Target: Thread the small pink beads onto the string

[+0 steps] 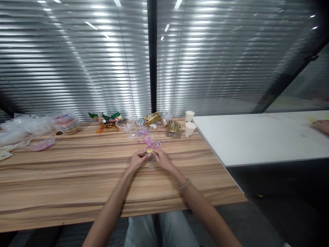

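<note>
My left hand and my right hand meet over the middle of the wooden table. Their fingertips are closed around a small yellow piece, too small to make out in detail. Just beyond the fingers spreads a pile of tiny pink, blue and white pieces, which look like paper clips. A few loose ones lie on the wood near my hands, partly hidden by the fingers. A beaded bracelet is on my right wrist.
Along the back stand a clear bowl, gold wrappers, a gold-topped box and two paper cups. Stacked plastic tubs and plastic bags are left. Another person's hand rests on the white table.
</note>
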